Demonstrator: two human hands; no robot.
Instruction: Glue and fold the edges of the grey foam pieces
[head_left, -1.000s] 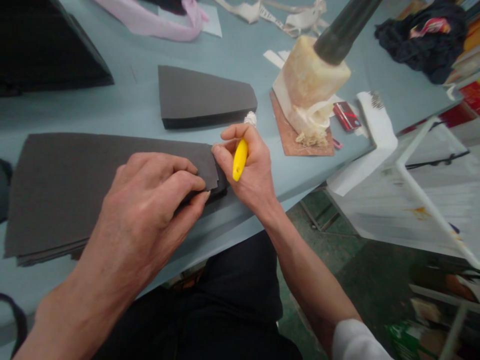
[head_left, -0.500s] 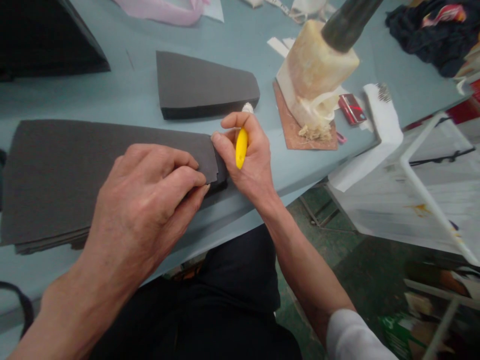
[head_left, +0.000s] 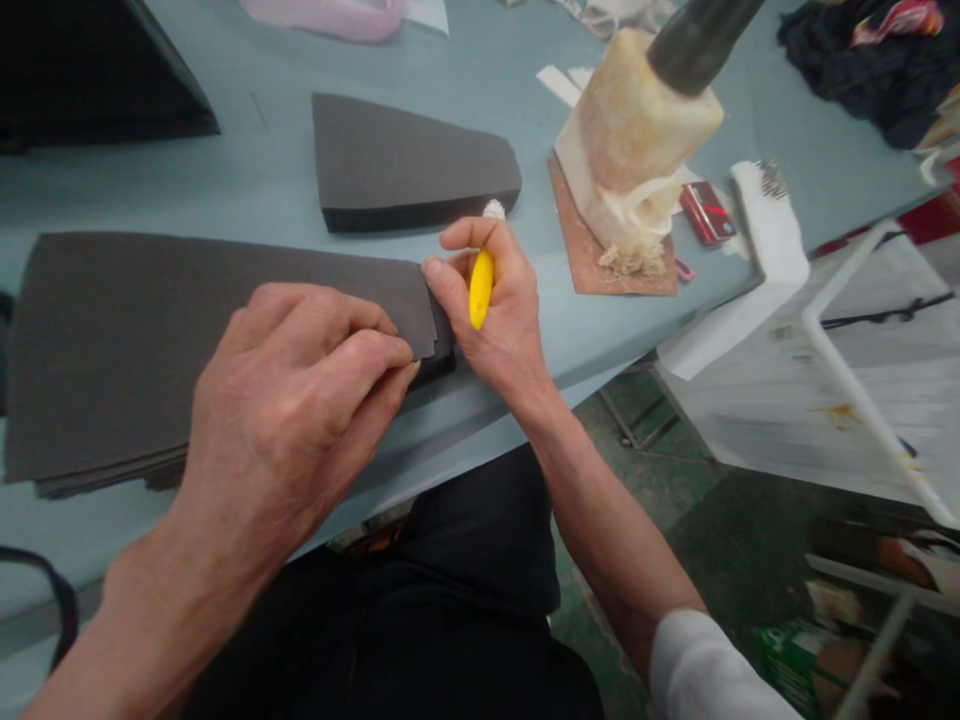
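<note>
My left hand point(head_left: 300, 380) is closed in a pinch on the near edge of the top dark grey sheet point(head_left: 120, 340), close to its right end. That sheet lies on a stack of similar dark sheets, and its right edge is a little ragged. At the stack's far right corner, the thumb of my right hand point(head_left: 499, 300) touches the sheet. Its other fingers are curled round a yellow-handled tool point(head_left: 481, 290), whose white, rough tip shows beyond my knuckles. Behind the stack lies a thick, dark grey tapered block point(head_left: 412, 165), apart from both hands.
A crusted, cream-coloured container point(head_left: 637, 120) with a dark handle in its top stands on a brown board point(head_left: 581, 250) at the right. Beside it are a small red box point(head_left: 706, 213) and a white strip point(head_left: 772, 230). A black object point(head_left: 97, 70) is at the back left.
The view has shifted slightly, so the table's things sit a little higher. Both hands keep nearly the same place and grip at the sheet's right end.
</note>
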